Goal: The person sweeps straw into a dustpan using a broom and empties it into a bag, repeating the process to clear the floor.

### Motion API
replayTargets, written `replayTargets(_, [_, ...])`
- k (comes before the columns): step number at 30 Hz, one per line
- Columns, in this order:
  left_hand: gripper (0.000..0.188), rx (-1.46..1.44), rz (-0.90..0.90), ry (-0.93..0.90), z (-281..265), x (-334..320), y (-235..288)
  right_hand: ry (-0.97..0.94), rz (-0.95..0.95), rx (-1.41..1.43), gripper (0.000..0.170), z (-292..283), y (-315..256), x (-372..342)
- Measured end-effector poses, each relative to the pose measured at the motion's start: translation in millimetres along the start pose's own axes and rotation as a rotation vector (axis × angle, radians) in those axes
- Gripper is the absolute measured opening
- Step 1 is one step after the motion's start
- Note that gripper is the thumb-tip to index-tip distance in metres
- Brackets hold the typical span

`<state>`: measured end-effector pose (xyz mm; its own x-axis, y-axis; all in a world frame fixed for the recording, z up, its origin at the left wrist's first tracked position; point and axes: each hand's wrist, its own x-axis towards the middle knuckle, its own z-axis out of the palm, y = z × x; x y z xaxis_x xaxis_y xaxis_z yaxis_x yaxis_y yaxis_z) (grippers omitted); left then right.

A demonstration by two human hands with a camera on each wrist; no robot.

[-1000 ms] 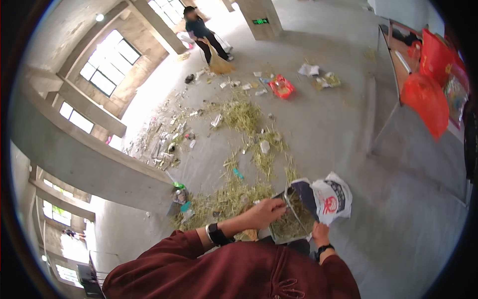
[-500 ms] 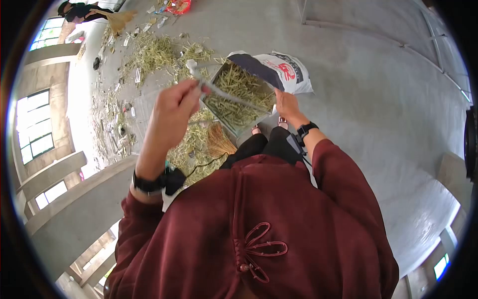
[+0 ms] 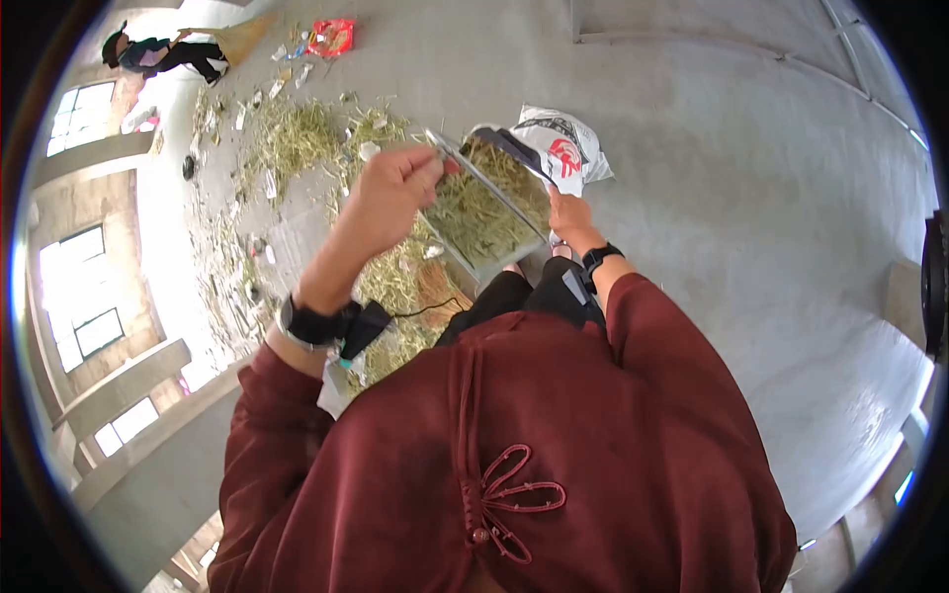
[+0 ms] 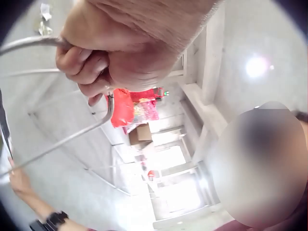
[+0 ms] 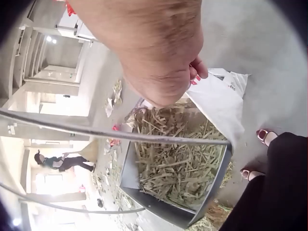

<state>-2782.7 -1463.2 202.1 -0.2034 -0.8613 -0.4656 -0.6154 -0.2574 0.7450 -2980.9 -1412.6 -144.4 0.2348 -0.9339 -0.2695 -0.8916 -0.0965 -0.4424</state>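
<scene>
My left hand [image 3: 390, 198] grips a metal wire handle [image 4: 72, 142] with curled fingers, above an open box-like container [image 5: 159, 207]. Dry straw [image 3: 484, 212] fills much of the container, which hangs tilted in front of my legs. On its other side my right hand [image 3: 573, 217] holds the edge of a white plastic bag [image 3: 565, 148] with red and dark print. The bag's dark inner side lies against the container's far rim. From the right wrist view, the fingers of my right hand [image 5: 161, 62] are mostly hidden behind the hand.
Loose straw [image 3: 297, 138] and litter cover the floor to the left. A straw broom [image 3: 435, 287] lies near my legs. Farther off are a red bag [image 3: 331, 38] and a person [image 3: 163, 54] with a broom. Metal framing [image 3: 682, 44] runs along the floor at upper right.
The head view has tilted downward since one second ago. My left hand has risen with the handle, then shifted slightly right towards the container. My right hand still holds the bag.
</scene>
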Motion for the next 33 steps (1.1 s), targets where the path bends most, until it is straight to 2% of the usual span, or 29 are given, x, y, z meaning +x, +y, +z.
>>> replayTargets(1, [0.023,-0.016,0.009,-0.025,4,-4,3,0.067,0.054,0.028,0.034,6,3,-1])
replayTargets(4, [0.023,-0.024,-0.002,-0.030,11,-28,40,-0.014,0.123,0.039,0.033,-2,21,-5])
replayTargets(6, [0.022,-0.131,-0.016,-0.061,5,-21,17,0.017,0.123,0.083,0.031,-3,26,-11])
replayTargets(8, [0.022,0.036,-0.002,-0.042,0,10,-14,-0.072,0.012,0.067,0.042,15,32,-4])
replayTargets(9, [0.022,0.048,0.017,0.001,1,16,-10,-0.048,0.134,0.126,0.050,15,25,-2])
replayTargets(10, [0.022,0.062,0.036,-0.001,1,20,-3,0.005,0.100,0.105,0.049,16,23,-2])
replayTargets(12, [0.022,-0.099,-0.099,0.024,11,-1,26,0.055,0.099,0.120,0.050,19,23,-3])
replayTargets(13, [0.022,-0.105,-0.070,0.029,9,-10,34,0.029,0.101,0.125,0.050,17,23,-17])
replayTargets(16, [0.023,-0.003,-0.075,0.011,4,-8,10,0.059,0.022,0.165,0.050,6,34,-10])
replayTargets(18, [0.023,0.021,-0.074,0.027,4,6,-20,-0.073,-0.053,0.102,0.043,40,39,-7])
replayTargets(19, [0.023,-0.032,-0.093,0.012,8,11,-24,-0.049,-0.010,0.067,0.035,35,34,-10])
replayTargets(20, [0.023,-0.084,-0.120,-0.008,8,12,-25,-0.087,-0.024,0.034,0.036,22,28,-15])
replayTargets(21, [0.024,-0.119,-0.156,-0.032,12,7,-11,0.080,-0.015,0.121,0.037,24,25,-18])
replayTargets(22, [0.024,-0.158,-0.198,-0.027,16,-2,4,-0.054,0.039,0.135,0.040,20,22,-19])
replayTargets(24, [0.024,-0.158,-0.129,-0.040,18,-8,7,-0.027,-0.042,0.100,0.044,22,28,-14])
replayTargets(26, [0.023,-0.248,-0.228,-0.137,26,-34,22,-0.005,-0.064,0.111,0.046,11,31,-15])
replayTargets(27, [0.021,-0.339,-0.155,-0.168,29,-43,10,-0.022,-0.057,0.095,0.046,6,31,-16])
replayTargets(30, [0.021,-0.424,-0.218,-0.220,22,-31,-21,-0.095,-0.019,0.047,0.046,5,27,-12])
replayTargets(31, [0.020,-0.393,-0.153,-0.120,26,-17,-57,-0.077,-0.085,0.059,0.044,12,29,-12])
replayTargets(32, [0.020,-0.402,-0.165,-0.134,25,-20,-54,-0.060,-0.147,0.070,0.043,21,32,-13])
replayTargets(33, [0.021,-0.404,-0.167,-0.171,20,-17,-42,-0.009,-0.115,0.071,0.039,26,31,-8])
